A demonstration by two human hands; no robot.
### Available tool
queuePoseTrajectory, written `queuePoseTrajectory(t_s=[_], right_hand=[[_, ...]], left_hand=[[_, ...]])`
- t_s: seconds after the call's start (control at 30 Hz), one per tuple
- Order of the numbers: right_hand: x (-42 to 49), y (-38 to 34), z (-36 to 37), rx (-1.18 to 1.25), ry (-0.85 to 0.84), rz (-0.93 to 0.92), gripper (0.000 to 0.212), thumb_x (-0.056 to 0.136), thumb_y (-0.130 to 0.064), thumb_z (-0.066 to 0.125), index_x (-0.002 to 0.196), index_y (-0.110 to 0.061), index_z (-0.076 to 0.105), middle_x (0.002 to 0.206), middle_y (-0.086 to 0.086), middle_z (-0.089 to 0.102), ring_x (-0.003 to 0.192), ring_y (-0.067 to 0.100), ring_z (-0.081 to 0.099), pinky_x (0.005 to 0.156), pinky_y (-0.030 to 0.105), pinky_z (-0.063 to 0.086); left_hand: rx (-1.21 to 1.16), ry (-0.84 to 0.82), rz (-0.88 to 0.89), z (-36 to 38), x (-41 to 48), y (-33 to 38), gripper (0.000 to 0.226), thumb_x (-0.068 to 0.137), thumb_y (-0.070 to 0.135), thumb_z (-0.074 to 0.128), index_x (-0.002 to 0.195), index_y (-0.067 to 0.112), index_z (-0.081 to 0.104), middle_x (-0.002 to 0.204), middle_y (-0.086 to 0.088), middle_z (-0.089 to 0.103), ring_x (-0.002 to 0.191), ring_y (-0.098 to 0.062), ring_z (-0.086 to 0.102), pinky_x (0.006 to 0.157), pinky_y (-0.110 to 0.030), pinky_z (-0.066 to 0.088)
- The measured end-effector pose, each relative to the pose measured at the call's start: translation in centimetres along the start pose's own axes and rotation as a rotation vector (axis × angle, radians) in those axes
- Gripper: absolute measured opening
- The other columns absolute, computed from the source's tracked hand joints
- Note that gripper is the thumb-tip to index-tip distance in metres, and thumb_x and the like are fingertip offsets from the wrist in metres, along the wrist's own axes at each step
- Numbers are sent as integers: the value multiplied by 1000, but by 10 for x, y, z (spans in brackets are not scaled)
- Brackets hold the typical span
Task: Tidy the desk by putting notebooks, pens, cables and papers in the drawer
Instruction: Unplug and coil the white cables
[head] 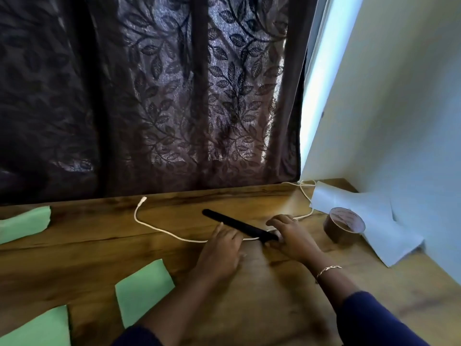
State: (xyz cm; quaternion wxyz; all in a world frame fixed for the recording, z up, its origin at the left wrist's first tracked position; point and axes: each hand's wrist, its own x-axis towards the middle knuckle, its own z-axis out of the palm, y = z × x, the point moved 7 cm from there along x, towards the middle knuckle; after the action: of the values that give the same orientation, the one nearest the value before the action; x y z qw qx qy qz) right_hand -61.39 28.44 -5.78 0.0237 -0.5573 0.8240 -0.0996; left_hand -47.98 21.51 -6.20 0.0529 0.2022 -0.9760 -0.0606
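A long black pen-like stick [232,222] lies slanted across the wooden desk [87,250]. My right hand [290,237] grips its near end, fingers curled over it. My left hand [220,250] rests beside the stick's middle, fingers fairly straight and touching it. A white cable [159,229] snakes over the desk from a plug at the back, passes under both hands and runs to the back right corner. Green papers lie at the left: one at the far left edge [23,223], one in front [143,292], one at the bottom left [40,328].
A roll of brown tape [343,224] stands to the right of my right hand, on a pale blue sheet [369,221] that covers the wall and the desk's right corner. A dark leaf-patterned curtain [162,96] hangs behind the desk.
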Motion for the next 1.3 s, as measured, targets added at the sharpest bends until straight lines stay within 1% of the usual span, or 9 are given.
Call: queuePoseTrajectory(t_s=[0.13, 0.23, 0.43, 0.73, 0.87, 0.97, 1.07, 1.17, 1.3], right_hand=[[12, 5, 10, -22, -72, -42, 48, 83, -29, 62, 129, -21, 50, 132, -1, 51, 122, 17, 44, 100, 25, 35], [19, 8, 10, -15, -57, -62, 42, 85, -21, 59, 127, -19, 53, 128, 1, 55, 116, 21, 50, 96, 27, 38], [41, 14, 3, -17, -32, -79, 37, 84, -18, 59, 120, -19, 58, 114, 5, 61, 103, 26, 56, 87, 32, 44], [65, 32, 15, 9, -103, -9, 36, 83, -10, 57, 118, -19, 58, 118, 5, 59, 106, 27, 57, 88, 37, 48], [56, 39, -7, 257, 28, 38, 23, 93, -23, 52, 108, -12, 65, 105, 6, 67, 95, 23, 61, 81, 32, 46], [45, 51, -21, 402, 26, 35, 21, 90, -28, 57, 99, -12, 67, 97, 4, 67, 89, 18, 60, 79, 33, 46], [46, 72, -29, 266, 83, 96, 12, 89, -13, 57, 96, -8, 66, 97, 7, 63, 93, 26, 58, 79, 38, 45], [53, 74, -49, 189, 195, 108, 14, 88, -3, 55, 96, -4, 66, 98, 9, 64, 91, 29, 57, 73, 34, 40], [60, 48, -100, 189, 355, 4, 9, 88, -1, 53, 83, 2, 60, 84, 17, 57, 76, 33, 56, 62, 29, 33]], left_hand=[[3, 24, -16, 7, 14, 7, 39, 95, 27, 44, 132, 13, 44, 137, -5, 46, 130, -19, 36, 116, -32, 14], [15, 30, -51, 12, 21, 6, 32, 94, 21, 44, 125, 12, 48, 131, -7, 47, 123, -22, 40, 107, -33, 28], [40, 26, -65, 15, 25, 5, 29, 90, 8, 39, 117, 15, 47, 125, -6, 46, 119, -25, 40, 96, -34, 30], [-39, 47, -84, 10, 14, -4, 36, 83, 5, 45, 116, 18, 44, 125, -1, 44, 119, -20, 39, 96, -31, 31], [-211, 203, -128, -13, 18, -17, 29, 83, 1, 47, 104, 20, 48, 114, 3, 46, 109, -16, 44, 86, -27, 35], [-362, 360, -178, -36, 20, -34, 22, 85, -4, 47, 96, 13, 54, 104, -3, 51, 97, -21, 50, 80, -30, 38], [-392, 540, -170, -65, 14, -52, 19, 82, -8, 46, 89, 6, 57, 94, -10, 55, 85, -27, 54, 73, -34, 42], [-365, 643, -131, -90, 3, -62, 18, 81, -8, 45, 86, 4, 57, 89, -11, 54, 81, -24, 52, 72, -23, 35], [-332, 726, -158, -113, -13, -79, 20, 81, -14, 49, 87, 3, 58, 89, -9, 54, 79, -17, 50, 68, -16, 33]])
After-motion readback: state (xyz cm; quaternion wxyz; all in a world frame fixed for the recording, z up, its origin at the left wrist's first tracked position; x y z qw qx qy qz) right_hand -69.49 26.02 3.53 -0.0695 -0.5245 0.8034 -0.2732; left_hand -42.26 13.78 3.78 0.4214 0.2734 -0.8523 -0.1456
